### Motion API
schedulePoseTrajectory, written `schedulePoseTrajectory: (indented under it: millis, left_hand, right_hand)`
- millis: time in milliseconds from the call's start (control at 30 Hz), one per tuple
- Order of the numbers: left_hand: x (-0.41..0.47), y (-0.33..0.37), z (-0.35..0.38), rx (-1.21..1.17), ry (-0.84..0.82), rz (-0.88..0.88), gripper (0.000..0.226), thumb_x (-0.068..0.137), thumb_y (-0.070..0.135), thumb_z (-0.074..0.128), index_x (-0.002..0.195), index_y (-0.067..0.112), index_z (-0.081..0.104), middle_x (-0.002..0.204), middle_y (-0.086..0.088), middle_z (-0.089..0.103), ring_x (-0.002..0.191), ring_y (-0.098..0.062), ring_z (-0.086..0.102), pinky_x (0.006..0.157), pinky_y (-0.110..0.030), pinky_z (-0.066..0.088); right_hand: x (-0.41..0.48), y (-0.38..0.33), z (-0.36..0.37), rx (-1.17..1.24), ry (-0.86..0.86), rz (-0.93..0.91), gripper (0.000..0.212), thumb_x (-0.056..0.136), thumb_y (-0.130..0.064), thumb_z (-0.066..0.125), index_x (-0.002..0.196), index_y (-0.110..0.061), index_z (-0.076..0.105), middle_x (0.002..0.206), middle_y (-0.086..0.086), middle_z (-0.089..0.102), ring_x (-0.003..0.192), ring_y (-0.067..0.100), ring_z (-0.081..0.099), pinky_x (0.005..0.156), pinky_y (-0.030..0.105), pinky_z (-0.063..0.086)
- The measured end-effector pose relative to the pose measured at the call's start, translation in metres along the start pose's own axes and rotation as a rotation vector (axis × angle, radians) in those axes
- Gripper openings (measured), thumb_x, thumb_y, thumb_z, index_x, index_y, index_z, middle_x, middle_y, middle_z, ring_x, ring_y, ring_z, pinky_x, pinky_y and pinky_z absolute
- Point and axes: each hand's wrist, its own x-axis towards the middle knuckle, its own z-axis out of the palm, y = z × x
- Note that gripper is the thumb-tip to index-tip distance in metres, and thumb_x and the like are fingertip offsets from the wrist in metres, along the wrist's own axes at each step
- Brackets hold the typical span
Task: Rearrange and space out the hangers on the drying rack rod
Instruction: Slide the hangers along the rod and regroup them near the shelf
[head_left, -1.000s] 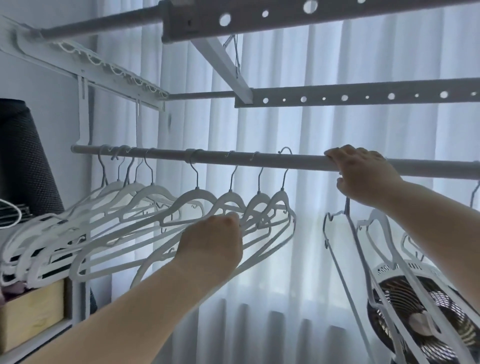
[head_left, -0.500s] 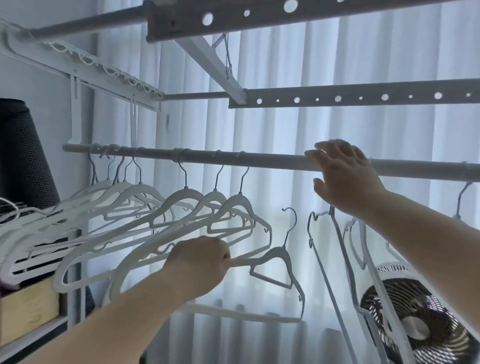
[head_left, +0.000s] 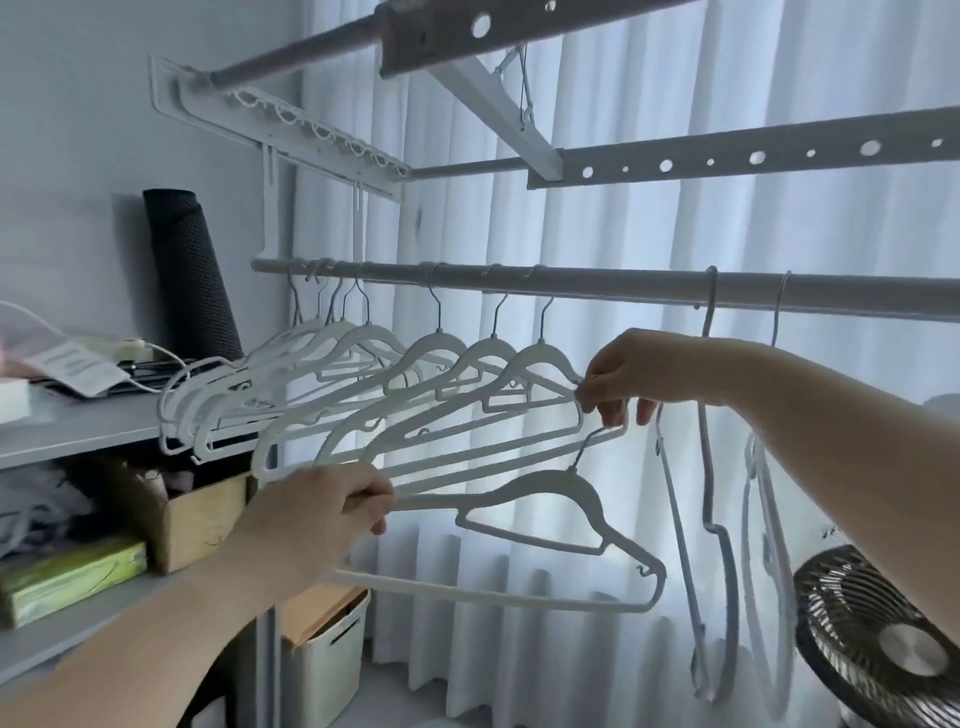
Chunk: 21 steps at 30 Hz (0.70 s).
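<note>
White loose hanger (head_left: 545, 499) hangs below the rod (head_left: 623, 288) in the left hand's (head_left: 322, 519) grip. The right hand (head_left: 623, 374) pinches the last bunched hanger's (head_left: 540, 358) tip. Bare rod follows rightward.

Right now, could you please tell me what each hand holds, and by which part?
The left hand grips the loose hanger by its left shoulder; the right hand seems to pinch the shoulder tip of the nearest hung hanger.
</note>
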Motion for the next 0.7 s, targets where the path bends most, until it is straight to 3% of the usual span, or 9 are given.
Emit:
schedulePoseTrajectory:
  millis: [67, 133, 233, 367, 567, 700]
  left_hand:
    - [-0.008, -0.009, -0.004, -0.081, -0.034, -0.047, 0.025, 0.09, 0.028, 0.053, 0.069, 0.041, 0.051, 0.076, 0.017, 0.064, 0.079, -0.007, 0.061, 0.066, -0.017, 0.042]
    - [-0.013, -0.014, -0.008, -0.123, -0.023, -0.067, 0.023, 0.089, 0.025, 0.055, 0.071, 0.04, 0.053, 0.083, 0.017, 0.062, 0.08, -0.001, 0.056, 0.064, -0.014, 0.039]
    - [-0.023, -0.014, -0.017, -0.149, 0.03, -0.089, 0.008, 0.09, 0.027, 0.053, 0.09, 0.035, 0.054, 0.099, 0.011, 0.056, 0.094, -0.008, 0.051, 0.077, -0.021, 0.036]
    - [-0.044, -0.011, -0.028, -0.129, 0.089, -0.035, 0.026, 0.091, 0.025, 0.051, 0.116, 0.026, 0.053, 0.109, 0.01, 0.048, 0.1, -0.004, 0.04, 0.085, -0.022, 0.031]
    - [-0.087, -0.011, -0.046, -0.156, -0.015, 0.022, 0.021, 0.091, 0.028, 0.051, 0.111, 0.028, 0.053, 0.101, 0.014, 0.049, 0.098, -0.004, 0.045, 0.082, -0.018, 0.031]
    - [-0.111, -0.004, -0.053, -0.305, -0.129, 0.029, 0.011, 0.089, 0.035, 0.051, 0.099, 0.033, 0.047, 0.09, 0.022, 0.051, 0.08, 0.008, 0.049, 0.064, -0.008, 0.036]
  right_hand:
    - [-0.009, -0.005, 0.0, 0.145, -0.006, -0.03, 0.027, 0.091, -0.019, 0.054, 0.065, -0.014, 0.061, 0.051, -0.005, 0.06, 0.046, 0.003, 0.057, 0.047, 0.015, 0.045]
    - [-0.02, -0.013, 0.003, 0.231, -0.004, -0.056, 0.027, 0.091, -0.019, 0.054, 0.066, -0.013, 0.062, 0.043, -0.005, 0.059, 0.045, 0.007, 0.058, 0.042, 0.014, 0.044]
    - [-0.035, -0.029, 0.007, 0.378, 0.028, -0.072, 0.024, 0.09, -0.016, 0.055, 0.069, -0.011, 0.063, 0.041, -0.002, 0.06, 0.039, 0.008, 0.059, 0.038, 0.015, 0.045]
    - [-0.056, -0.05, 0.015, 0.51, 0.081, -0.051, 0.019, 0.089, -0.011, 0.057, 0.071, -0.008, 0.062, 0.039, -0.001, 0.059, 0.034, 0.01, 0.056, 0.038, 0.018, 0.048]
    - [-0.083, -0.09, 0.041, 0.681, 0.157, 0.008, 0.014, 0.091, -0.002, 0.051, 0.081, -0.01, 0.056, 0.036, 0.001, 0.059, 0.03, 0.01, 0.056, 0.038, 0.017, 0.051]
    - [-0.098, -0.12, 0.06, 0.746, 0.146, 0.023, 0.019, 0.092, 0.0, 0.049, 0.079, -0.011, 0.057, 0.047, 0.005, 0.063, 0.035, 0.012, 0.06, 0.043, 0.02, 0.055]
